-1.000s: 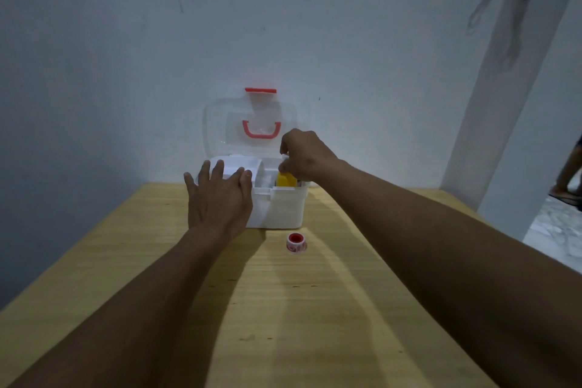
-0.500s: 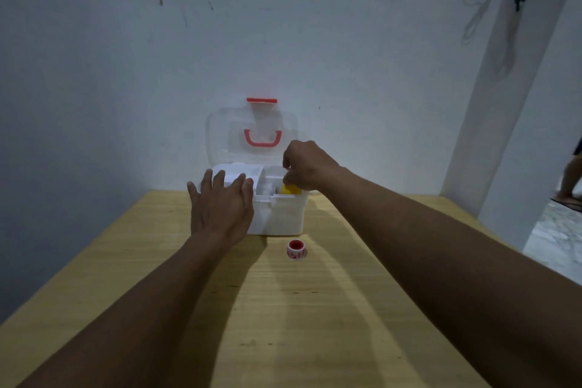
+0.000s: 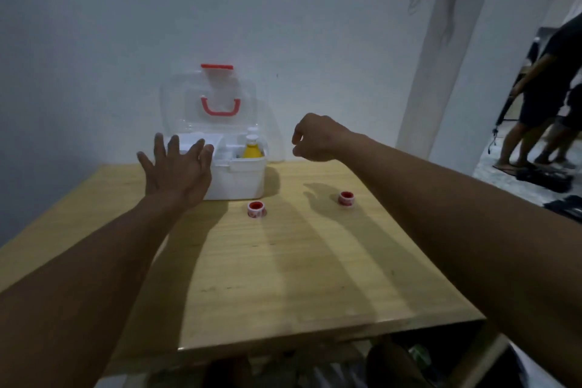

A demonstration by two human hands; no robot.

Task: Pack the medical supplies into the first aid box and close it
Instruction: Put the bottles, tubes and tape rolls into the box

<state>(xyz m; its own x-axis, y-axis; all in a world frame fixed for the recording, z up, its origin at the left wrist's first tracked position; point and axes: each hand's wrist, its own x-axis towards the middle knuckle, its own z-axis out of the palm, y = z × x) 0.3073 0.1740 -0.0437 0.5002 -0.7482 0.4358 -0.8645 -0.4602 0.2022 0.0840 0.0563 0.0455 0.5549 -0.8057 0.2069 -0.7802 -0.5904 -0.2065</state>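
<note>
Step in hand: packing looks partly done; the first aid box (image 3: 234, 173) stands open at the far 12 o'clock end of the table (image 3: 283, 277), with a yellow bottle (image 3: 253, 149) upright in its right-hand compartment.
Lid: the clear lid (image 3: 209, 104) stands up against the wall, red handle (image 3: 220, 106) and red latch (image 3: 216, 66) showing; not yet closed.
Left hand: the left hand (image 3: 176, 172) is spread wide, fingers apart, palm down at the box's near-left corner; it holds nothing, and whether it actually presses the box I cannot tell.
Right hand: the right hand (image 3: 316, 138) hangs in the air at 1 o'clock, just right of the box, fingers curled loosely inward and apparently empty.
Left to pack: two small red-and-white tape rolls; the near tape roll (image 3: 255, 208) lies just in front of the box, the right tape roll (image 3: 346, 198) sits well apart at 2 o'clock, below the right hand.
Next move, by my reckoning: drop the right hand onto the right tape roll, pinch it across its sides, carry it over the box's front wall.
Edges: the right tape roll is nearer the table's right edge, so a nudge outward could roll it off.
Open room: bare wood from 4 to 8 o'clock; the wall closes off everything behind the box.
</note>
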